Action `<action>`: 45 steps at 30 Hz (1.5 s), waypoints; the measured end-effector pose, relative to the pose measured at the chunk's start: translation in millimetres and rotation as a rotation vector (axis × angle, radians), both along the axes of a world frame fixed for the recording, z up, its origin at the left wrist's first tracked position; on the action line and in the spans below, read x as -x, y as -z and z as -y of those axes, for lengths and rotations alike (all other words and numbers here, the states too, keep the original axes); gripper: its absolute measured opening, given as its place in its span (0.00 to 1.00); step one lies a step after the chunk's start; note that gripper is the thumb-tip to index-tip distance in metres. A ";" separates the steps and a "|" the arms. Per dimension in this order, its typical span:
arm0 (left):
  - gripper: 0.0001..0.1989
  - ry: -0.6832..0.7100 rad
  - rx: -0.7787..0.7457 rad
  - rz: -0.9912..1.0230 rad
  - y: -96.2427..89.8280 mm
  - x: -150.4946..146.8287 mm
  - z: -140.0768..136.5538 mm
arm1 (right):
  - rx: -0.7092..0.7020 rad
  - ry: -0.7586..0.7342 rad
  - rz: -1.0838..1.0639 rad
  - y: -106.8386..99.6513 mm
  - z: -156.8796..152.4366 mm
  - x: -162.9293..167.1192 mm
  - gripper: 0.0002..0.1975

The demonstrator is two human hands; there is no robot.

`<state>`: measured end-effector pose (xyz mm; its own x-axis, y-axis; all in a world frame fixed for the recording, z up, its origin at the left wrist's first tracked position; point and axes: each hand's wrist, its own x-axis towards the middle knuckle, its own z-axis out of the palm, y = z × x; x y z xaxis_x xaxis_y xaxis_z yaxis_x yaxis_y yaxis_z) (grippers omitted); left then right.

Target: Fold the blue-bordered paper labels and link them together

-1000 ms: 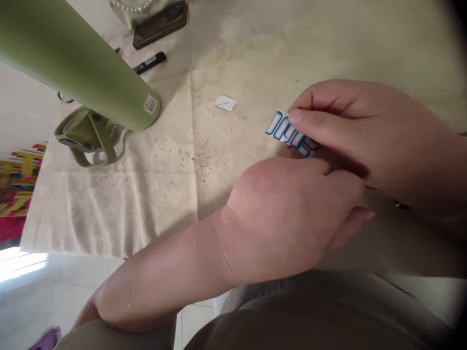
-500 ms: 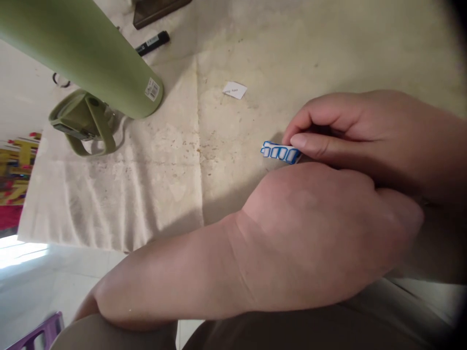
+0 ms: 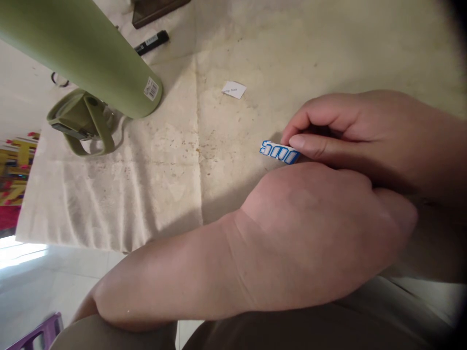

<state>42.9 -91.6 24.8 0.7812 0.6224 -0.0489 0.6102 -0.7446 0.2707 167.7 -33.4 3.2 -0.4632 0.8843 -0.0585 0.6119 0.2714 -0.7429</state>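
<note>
My right hand (image 3: 357,126) reaches in from the right, its thumb and index finger pinched on a small white strip with blue-outlined lettering (image 3: 279,152). The strip sticks out to the left of the fingertips, low over the table; its other end is hidden. My left hand (image 3: 321,228) lies just in front of the right one, its back to me and its fingers curled out of sight. Whatever those fingers hold is hidden. Beyond the hands, a scrap of white paper with print (image 3: 234,89) lies on the cloth.
At the left, a tall green bottle (image 3: 91,58) stands beside its green lid with a carry loop (image 3: 82,121). Behind are a black marker (image 3: 152,43) and a dark flat object (image 3: 156,10). The beige tablecloth (image 3: 168,180) hangs over the near edge. A purple stool (image 3: 40,333) shows low left.
The lettered strip has turned slightly, so its blue lettering faces me more. My left hand has shifted a little to the left. The right-hand pinch holds as before.
</note>
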 end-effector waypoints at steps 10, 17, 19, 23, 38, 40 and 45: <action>0.09 -0.003 -0.056 0.052 3.6 -0.4 2.0 | -0.009 -0.006 0.012 2.3 -0.7 0.2 0.06; 0.09 0.013 -0.042 0.056 3.6 -1.5 1.6 | -0.010 -0.015 0.001 2.9 -2.8 -0.6 0.14; 0.09 0.011 -0.040 0.052 2.4 -1.7 1.3 | -0.020 -0.018 -0.002 4.6 -2.9 -1.6 0.14; 0.10 0.014 -0.048 0.013 1.0 -2.8 1.9 | -0.050 -0.032 0.015 7.0 -2.4 -2.7 0.14; 0.15 0.014 -0.047 0.012 2.9 3.5 6.3 | -0.158 -0.099 0.068 13.1 -8.2 -7.8 0.13; 0.16 0.012 -0.056 -0.022 2.3 2.5 6.4 | -0.178 -0.091 0.089 12.8 -7.7 -8.2 0.12; 0.14 0.013 -0.056 -0.093 -0.1 1.7 7.4 | -0.187 -0.081 0.132 11.6 -7.4 -6.1 0.11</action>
